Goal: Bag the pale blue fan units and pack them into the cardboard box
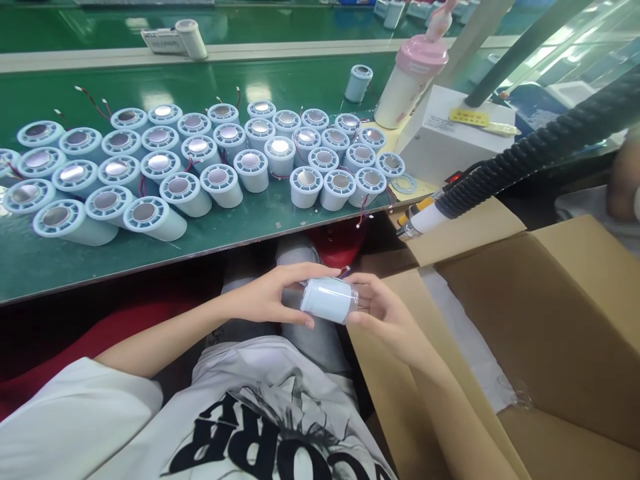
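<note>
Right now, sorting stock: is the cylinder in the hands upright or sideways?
Sideways: the pale blue cylinder lies level between left hand and right hand.

Green workbench point(150, 253), open cardboard box point(550, 313), black ribbed hose point(540, 150), bright overhead glare

We are looking down from a single head-worn camera, facing forward across our lap toward the green bench point(150, 257), whose near edge is crossing the frame's middle. The view is sitting close over our left hand point(270, 293) and right hand point(385, 313), while the bench's far edge is running along the top and an open cardboard box point(550, 313) is filling the right.
</note>
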Motion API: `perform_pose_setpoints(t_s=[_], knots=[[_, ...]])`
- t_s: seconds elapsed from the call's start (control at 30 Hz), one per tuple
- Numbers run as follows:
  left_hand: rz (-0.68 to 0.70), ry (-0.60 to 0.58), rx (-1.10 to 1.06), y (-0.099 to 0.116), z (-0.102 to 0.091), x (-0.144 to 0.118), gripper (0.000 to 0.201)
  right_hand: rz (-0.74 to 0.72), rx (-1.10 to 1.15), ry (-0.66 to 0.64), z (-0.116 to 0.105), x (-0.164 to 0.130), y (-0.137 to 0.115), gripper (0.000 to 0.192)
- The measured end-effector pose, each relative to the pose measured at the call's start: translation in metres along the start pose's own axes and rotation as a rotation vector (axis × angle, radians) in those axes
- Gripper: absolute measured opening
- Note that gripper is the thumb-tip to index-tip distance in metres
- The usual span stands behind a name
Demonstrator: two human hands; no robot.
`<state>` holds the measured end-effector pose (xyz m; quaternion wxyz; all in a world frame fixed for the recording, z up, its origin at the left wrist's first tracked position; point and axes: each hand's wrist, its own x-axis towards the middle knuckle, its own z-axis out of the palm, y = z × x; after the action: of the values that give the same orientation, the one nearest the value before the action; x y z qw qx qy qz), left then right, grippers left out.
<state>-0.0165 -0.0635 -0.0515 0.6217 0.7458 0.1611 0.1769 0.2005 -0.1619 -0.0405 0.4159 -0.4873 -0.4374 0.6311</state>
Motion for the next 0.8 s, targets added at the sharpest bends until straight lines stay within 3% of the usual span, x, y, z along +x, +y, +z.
perform_pose_setpoints(t_s=[0.23, 0.47, 0.63, 0.8], knots=[[0.045, -0.014, 0.032, -0.001, -0.001, 0.001, 0.076, 0.107, 0.18, 0.022, 0.003, 0.004, 0.006, 0.036], [-0.1, -0.023, -0.186, -0.002, 0.0, 0.008, 0.079, 0.216, 0.339, 0.073, 0.004, 0.011, 0.017, 0.045], [-0.193, 0.062, -0.437, -0.025, 0.0, 0.049, 0.076, 0.104, 0.574, 0.257, -0.002, 0.028, 0.036, 0.038], [-0.231, 0.032, -0.443, -0.034, -0.002, 0.107, 0.071, -0.014, 0.679, 0.423, -0.022, 0.046, 0.052, 0.028]])
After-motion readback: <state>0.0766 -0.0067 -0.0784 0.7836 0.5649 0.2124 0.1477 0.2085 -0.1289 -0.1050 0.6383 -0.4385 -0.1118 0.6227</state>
